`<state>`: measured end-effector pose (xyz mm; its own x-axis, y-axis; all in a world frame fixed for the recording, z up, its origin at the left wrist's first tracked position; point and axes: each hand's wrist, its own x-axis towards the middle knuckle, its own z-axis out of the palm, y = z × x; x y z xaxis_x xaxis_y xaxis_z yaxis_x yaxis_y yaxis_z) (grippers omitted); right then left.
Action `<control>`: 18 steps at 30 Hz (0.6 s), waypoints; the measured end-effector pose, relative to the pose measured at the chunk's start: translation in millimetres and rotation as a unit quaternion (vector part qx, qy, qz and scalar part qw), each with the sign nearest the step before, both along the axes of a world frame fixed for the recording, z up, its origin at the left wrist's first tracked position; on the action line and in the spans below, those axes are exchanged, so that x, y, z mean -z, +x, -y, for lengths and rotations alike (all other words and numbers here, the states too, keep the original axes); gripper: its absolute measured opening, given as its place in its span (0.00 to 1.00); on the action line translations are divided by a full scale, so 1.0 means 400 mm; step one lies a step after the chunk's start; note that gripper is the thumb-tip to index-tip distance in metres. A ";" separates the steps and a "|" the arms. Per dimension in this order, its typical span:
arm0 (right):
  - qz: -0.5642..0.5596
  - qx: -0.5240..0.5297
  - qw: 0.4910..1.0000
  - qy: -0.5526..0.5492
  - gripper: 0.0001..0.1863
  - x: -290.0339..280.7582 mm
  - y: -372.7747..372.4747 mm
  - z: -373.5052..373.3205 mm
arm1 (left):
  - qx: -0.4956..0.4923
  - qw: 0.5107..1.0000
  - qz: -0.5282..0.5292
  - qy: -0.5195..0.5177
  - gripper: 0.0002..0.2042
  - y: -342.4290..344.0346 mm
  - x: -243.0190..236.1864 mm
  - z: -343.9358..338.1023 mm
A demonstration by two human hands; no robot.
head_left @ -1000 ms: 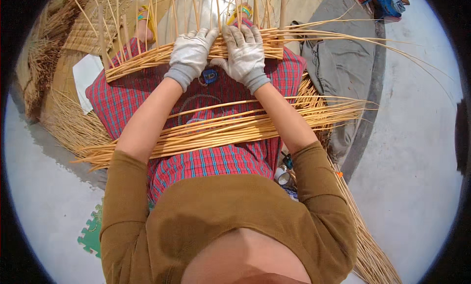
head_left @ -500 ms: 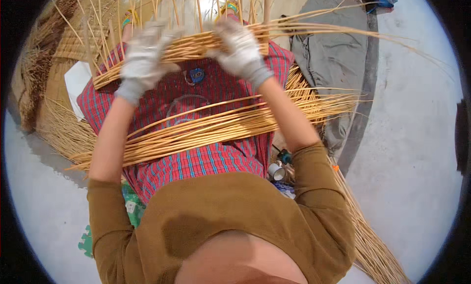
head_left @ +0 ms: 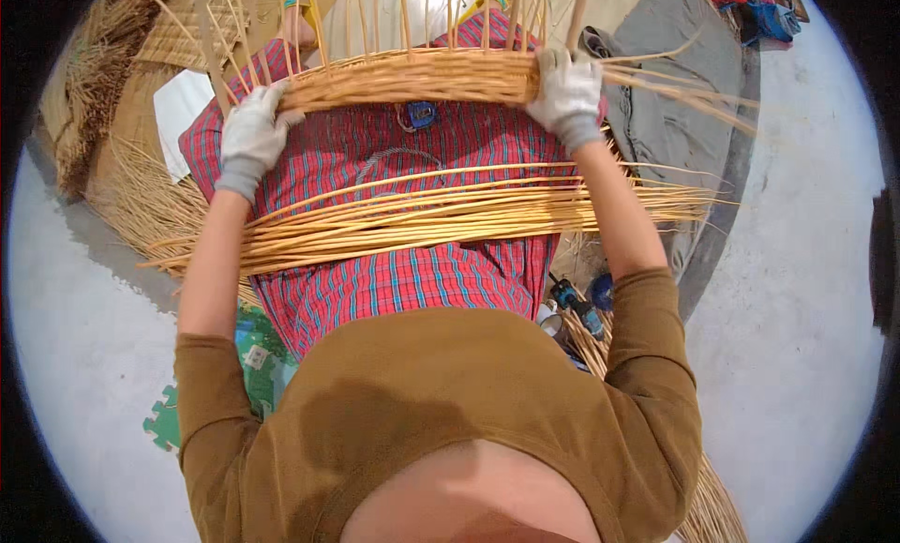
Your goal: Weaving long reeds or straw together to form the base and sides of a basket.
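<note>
A curved wicker panel [head_left: 412, 80] of tan woven rods is held across my knees, with thin upright stakes rising from its far edge. My left hand [head_left: 253, 140], in a white knit glove, closes on the panel's left end. At the opposite end my right hand [head_left: 566, 98], gloved alike, wraps around the corner by a thicker upright stick. Loose rod ends fan out beyond it to the right. Closer to my body a bundle of willow rods [head_left: 412, 219] lies across my lap on a red plaid cloth [head_left: 403, 285]. A blue tape measure [head_left: 422, 113] rests just below the panel.
A cordless drill [head_left: 577, 306] and a white roll [head_left: 551, 325] lie by my right side. A grey cloth [head_left: 670, 112] covers the floor at right. Dry stalks [head_left: 94, 93] and a white sheet [head_left: 180, 121] are at left, above a green foam mat [head_left: 164, 419].
The wicker panel has turned from slanting to nearly level. My right hand has moved right to its end, and the hands are farther apart. My view has shifted slightly.
</note>
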<state>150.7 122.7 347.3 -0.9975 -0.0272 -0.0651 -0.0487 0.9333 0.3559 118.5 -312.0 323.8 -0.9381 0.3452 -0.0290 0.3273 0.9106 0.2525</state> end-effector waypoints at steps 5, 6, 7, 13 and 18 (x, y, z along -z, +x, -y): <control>-0.081 -0.067 0.972 -0.212 0.49 -0.057 0.111 -0.018 | -0.005 0.993 -0.115 0.026 0.24 0.104 0.018 0.013; -0.167 -0.097 0.946 -0.259 0.44 -0.070 0.108 -0.042 | 0.004 0.990 -0.138 0.027 0.23 0.104 0.016 0.018; -0.187 -0.097 0.955 -0.209 0.40 -0.070 0.092 -0.061 | 0.014 0.986 -0.162 0.029 0.23 0.092 0.013 0.016; -0.097 -0.032 0.985 -0.140 0.33 -0.097 -0.164 -0.130 | 0.045 0.975 -0.216 0.022 0.22 -0.142 -0.142 0.000; -0.080 -0.010 0.988 -0.135 0.34 -0.195 -0.286 -0.147 | 0.060 0.979 -0.181 0.072 0.20 -0.323 -0.203 -0.017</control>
<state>36.1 181.7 425.4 -0.9935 -0.0423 0.1060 -0.0317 0.9946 0.0992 -10.9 -305.3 404.9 -0.8308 0.4295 0.3540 0.5209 0.8241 0.2227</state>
